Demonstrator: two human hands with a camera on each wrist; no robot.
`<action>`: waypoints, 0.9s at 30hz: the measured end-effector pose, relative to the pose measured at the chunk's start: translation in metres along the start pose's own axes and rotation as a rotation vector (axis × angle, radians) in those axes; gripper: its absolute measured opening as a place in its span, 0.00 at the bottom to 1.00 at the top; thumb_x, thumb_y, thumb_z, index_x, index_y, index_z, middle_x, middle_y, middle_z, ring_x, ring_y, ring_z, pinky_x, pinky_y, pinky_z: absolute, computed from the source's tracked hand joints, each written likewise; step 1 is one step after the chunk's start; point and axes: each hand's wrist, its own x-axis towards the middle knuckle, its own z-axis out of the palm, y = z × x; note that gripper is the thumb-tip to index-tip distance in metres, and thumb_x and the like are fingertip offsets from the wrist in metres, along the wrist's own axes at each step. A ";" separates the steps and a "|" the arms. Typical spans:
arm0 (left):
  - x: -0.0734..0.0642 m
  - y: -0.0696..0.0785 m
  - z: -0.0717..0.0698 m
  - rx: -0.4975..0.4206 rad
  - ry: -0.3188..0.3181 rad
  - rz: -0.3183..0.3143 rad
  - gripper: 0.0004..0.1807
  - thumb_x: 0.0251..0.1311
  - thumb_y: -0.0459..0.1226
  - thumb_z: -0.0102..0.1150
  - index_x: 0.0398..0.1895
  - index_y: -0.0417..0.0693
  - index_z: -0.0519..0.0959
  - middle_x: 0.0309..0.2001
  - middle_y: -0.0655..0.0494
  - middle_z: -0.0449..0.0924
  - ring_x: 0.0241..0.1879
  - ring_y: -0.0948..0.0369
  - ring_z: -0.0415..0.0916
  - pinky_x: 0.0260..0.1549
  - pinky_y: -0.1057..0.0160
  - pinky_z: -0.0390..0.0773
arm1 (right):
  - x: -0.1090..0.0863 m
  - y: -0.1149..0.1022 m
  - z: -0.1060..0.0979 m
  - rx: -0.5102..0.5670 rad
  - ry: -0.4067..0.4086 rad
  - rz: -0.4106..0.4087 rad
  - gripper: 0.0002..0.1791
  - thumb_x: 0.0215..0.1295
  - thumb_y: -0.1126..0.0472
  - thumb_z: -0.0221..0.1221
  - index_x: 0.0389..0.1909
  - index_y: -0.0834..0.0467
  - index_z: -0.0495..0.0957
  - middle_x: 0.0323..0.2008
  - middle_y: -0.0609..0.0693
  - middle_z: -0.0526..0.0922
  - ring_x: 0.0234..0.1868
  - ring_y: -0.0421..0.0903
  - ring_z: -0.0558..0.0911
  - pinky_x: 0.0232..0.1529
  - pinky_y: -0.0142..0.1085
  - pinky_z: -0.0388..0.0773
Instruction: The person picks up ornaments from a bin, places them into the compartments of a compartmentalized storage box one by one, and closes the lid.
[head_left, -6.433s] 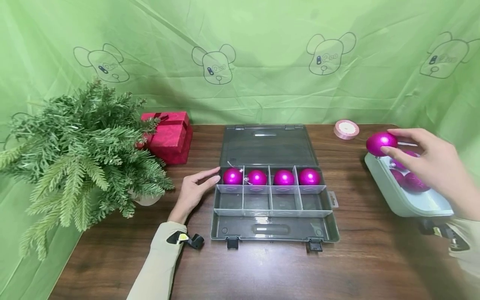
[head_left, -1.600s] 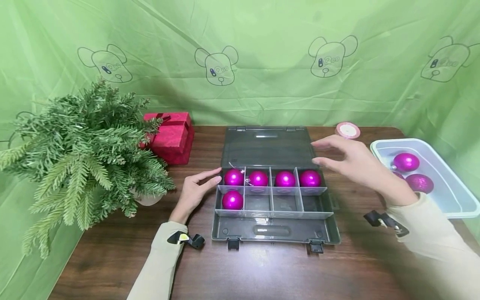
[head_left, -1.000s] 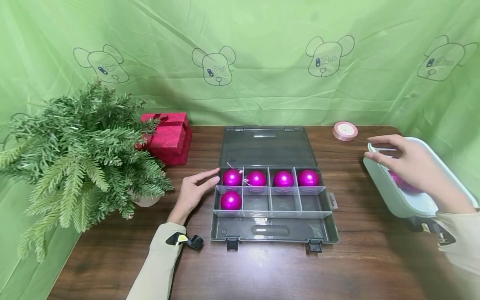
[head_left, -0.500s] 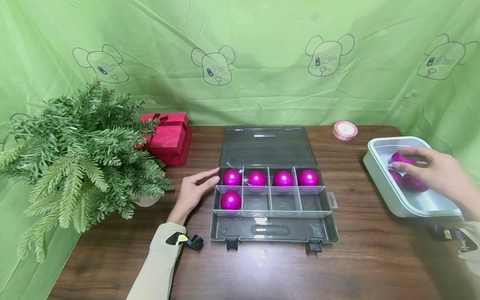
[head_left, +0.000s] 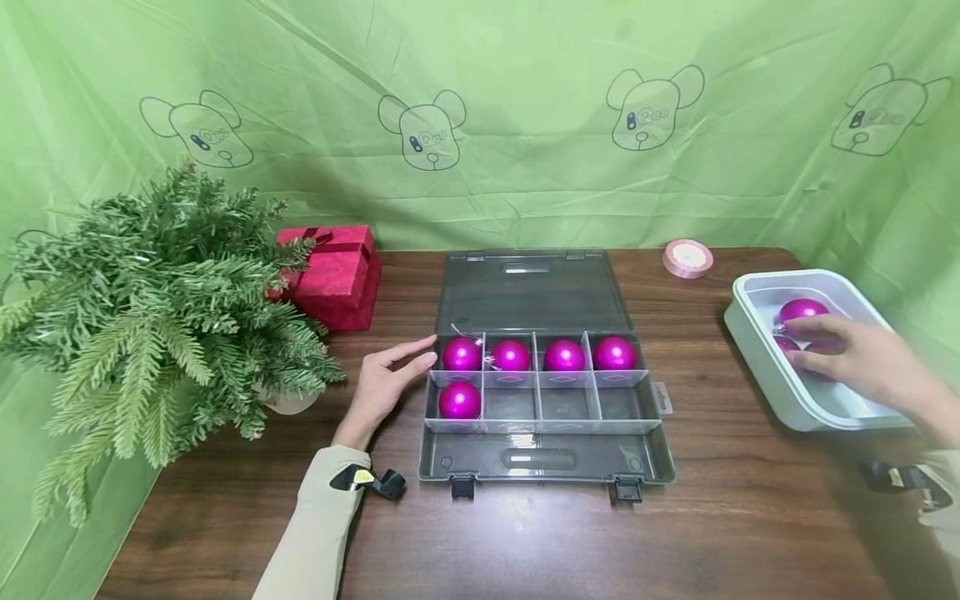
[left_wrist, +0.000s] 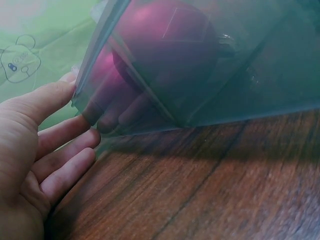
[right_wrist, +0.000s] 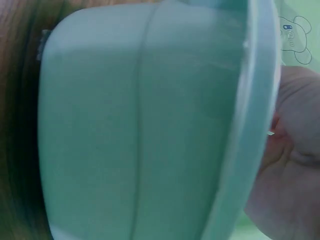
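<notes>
A dark translucent divided organizer box lies with its lid folded back. Magenta Christmas balls fill its back row of compartments, and one ball sits in the front row's leftmost compartment. My left hand touches the box's left side near the back corner with extended fingers and thumb. My right hand is inside the pale tub, its fingers and thumb on either side of a glittery Christmas ball that is mostly hidden; whether they grip it is unclear. A smooth ball lies just behind those fingers.
An artificial pine tree stands at the left, beside a red gift box. Behind the organizer to the right lies a pink ribbon roll. A green cloth hangs along the back of the wooden table.
Since 6.4 s ago, a ball has come into the front left compartment. My right hand has returned from the organizer to the tub and just shifted from the smooth ball toward the glittery one.
</notes>
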 end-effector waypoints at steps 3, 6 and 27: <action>0.000 0.001 0.000 -0.003 -0.001 0.001 0.18 0.65 0.40 0.76 0.58 0.53 0.90 0.56 0.58 0.88 0.62 0.59 0.82 0.65 0.62 0.76 | -0.001 0.004 0.005 0.046 -0.012 -0.028 0.24 0.58 0.70 0.76 0.55 0.70 0.82 0.46 0.73 0.86 0.40 0.17 0.74 0.40 0.14 0.66; 0.000 0.001 0.000 -0.002 0.000 0.004 0.18 0.65 0.40 0.76 0.58 0.52 0.90 0.56 0.57 0.88 0.62 0.59 0.82 0.65 0.62 0.76 | -0.001 0.007 0.009 0.056 -0.014 -0.043 0.23 0.58 0.72 0.74 0.55 0.72 0.82 0.47 0.76 0.85 0.41 0.17 0.74 0.43 0.10 0.62; 0.001 0.001 0.001 0.007 0.004 0.004 0.18 0.65 0.40 0.76 0.57 0.53 0.90 0.56 0.59 0.88 0.61 0.60 0.82 0.65 0.63 0.77 | 0.001 0.010 0.008 -0.100 0.047 -0.029 0.22 0.57 0.65 0.77 0.53 0.65 0.86 0.47 0.72 0.86 0.47 0.41 0.82 0.45 0.32 0.68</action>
